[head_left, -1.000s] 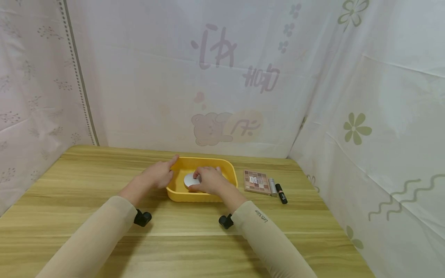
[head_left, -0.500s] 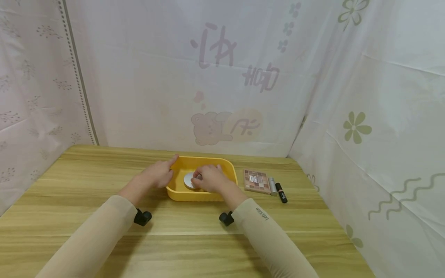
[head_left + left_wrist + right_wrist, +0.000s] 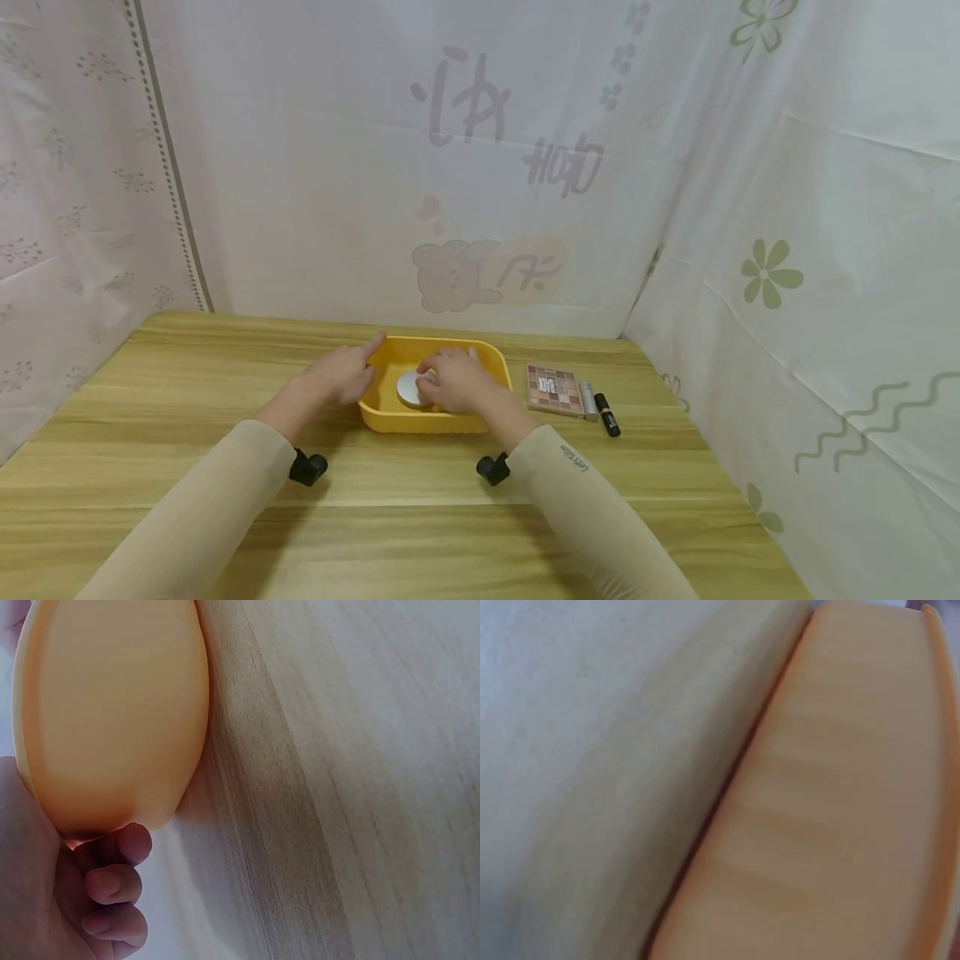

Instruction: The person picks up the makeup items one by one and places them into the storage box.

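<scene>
A yellow plastic basket (image 3: 427, 423) stands toward the back of the wooden table. My left hand (image 3: 341, 375) grips its left end, with the index finger along the rim. In the left wrist view, the other fingers (image 3: 118, 885) curl below that end. My right hand (image 3: 461, 382) reaches down into the basket, fingers bent at the right side of a round silvery-white compact (image 3: 408, 390) on the basket floor. Part of the compact is hidden beneath those fingers. The right wrist view has only the basket's outer wall (image 3: 810, 810), with that hand out of sight.
Right of the basket lie a makeup palette (image 3: 551, 389), a silver tube (image 3: 588, 401) and a black lipstick-like tube (image 3: 607, 414). The wooden table (image 3: 390, 533) reaches back to a printed curtain (image 3: 337, 208), which also hangs along both sides.
My right hand's thumb and fingers have shifted from the compact's near edge to its right side, exposing more of its top. My left hand and the basket stay in place.
</scene>
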Demonstrator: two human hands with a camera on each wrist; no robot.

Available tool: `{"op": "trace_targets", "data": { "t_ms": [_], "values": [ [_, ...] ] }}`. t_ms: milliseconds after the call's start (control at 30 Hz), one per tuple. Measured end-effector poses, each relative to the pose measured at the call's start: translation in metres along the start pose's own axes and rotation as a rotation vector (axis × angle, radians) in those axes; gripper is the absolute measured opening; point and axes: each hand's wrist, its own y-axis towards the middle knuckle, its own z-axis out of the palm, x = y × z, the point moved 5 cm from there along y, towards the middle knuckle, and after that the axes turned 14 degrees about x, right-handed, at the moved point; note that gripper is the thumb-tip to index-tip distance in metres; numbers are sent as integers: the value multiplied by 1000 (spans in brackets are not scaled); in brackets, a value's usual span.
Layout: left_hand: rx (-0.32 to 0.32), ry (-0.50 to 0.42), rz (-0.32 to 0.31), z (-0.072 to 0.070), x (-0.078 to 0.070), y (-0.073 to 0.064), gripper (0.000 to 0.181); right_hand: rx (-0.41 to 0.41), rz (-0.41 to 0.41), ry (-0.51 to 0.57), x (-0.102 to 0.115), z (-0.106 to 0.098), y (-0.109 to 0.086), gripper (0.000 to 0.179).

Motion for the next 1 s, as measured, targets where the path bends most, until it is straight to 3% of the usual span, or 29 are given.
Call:
{"op": "trace_targets", "data": {
  "t_ms": [500, 1000],
  "values": [
    [23, -1, -11, -1, -1, 1, 71, -134, -21, 40, -20, -46, -25, 40],
    [14, 6, -16, 1, 1, 2, 70, -240, 56, 138, -76, -70, -62, 39]
  ]
}}
